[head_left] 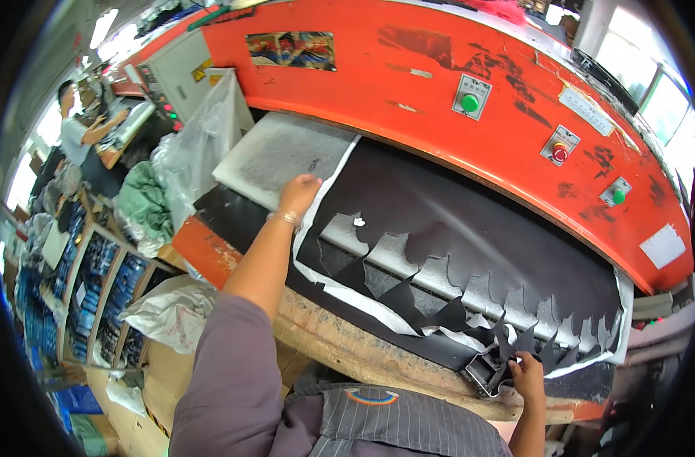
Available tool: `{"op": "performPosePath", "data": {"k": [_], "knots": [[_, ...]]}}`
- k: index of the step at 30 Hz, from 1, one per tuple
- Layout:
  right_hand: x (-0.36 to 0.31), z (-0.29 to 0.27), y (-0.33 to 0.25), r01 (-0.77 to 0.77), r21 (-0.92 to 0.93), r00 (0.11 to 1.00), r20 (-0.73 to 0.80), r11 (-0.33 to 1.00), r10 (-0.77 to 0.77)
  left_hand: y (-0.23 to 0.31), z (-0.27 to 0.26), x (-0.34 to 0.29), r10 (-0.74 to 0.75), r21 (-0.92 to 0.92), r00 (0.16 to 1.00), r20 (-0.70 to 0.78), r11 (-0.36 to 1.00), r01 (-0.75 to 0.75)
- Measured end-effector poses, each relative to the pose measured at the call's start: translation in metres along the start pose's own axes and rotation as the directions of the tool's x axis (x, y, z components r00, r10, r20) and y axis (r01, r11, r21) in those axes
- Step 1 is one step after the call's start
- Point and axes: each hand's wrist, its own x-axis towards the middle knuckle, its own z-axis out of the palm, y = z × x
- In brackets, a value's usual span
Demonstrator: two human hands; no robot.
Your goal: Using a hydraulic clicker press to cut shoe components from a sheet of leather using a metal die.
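A large black sheet (439, 206) with a pale underside lies across the press bed, its left edge folded up white. At that edge my left hand (299, 195) is closed, fingers curled against the sheet's margin. Jagged cut-outs run along the sheet's near side, leaving pointed black scraps (446, 314). At the near right, my right hand (528, 375) is closed at the side of a dark metal cutting die (482, 372), a hollow frame tilted near the table's edge. Loose black and white strips around the die partly hide the grip.
Behind the sheet stands the red press beam (347, 68) with green buttons (469, 103) and a red button (560, 152). A grey-white board (275, 152) lies at left. Shelves of blue dies (96, 282) stand left, and a person (85, 141) works farther back.
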Motion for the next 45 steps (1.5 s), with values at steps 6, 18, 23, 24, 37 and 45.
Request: {"op": "performPosePath", "data": {"k": [6,18,23,24,37,45], "knots": [[-0.021,0.005,-0.053,-0.01,-0.15,1.0,0.003,0.989,0.011,0.037,0.04,0.1,-0.085,0.436,0.895,0.438,0.891,-0.128],[0.015,0.038,-0.227,-0.273,0.354,0.961,0.07,0.894,0.266,0.003,0.05,0.017,0.626,0.218,0.412,0.663,0.364,-0.905],[0.14,0.119,-0.314,-0.279,0.65,0.94,0.033,0.707,0.341,-0.014,-0.006,-0.046,0.524,-0.172,0.02,0.852,0.315,-0.933],[0.162,0.13,-0.332,-0.225,0.663,0.947,-0.024,0.714,0.321,-0.02,-0.015,-0.05,0.526,-0.173,0.017,0.85,0.31,-0.935],[0.211,0.176,-0.393,-0.152,0.365,0.968,-0.135,0.918,0.213,-0.029,-0.058,-0.002,0.609,-0.057,0.587,0.534,0.719,-0.693],[0.2,0.185,-0.363,0.28,-0.043,0.937,-0.205,0.959,-0.283,-0.037,-0.047,0.052,0.649,0.011,0.617,0.446,0.685,-0.728]]}}
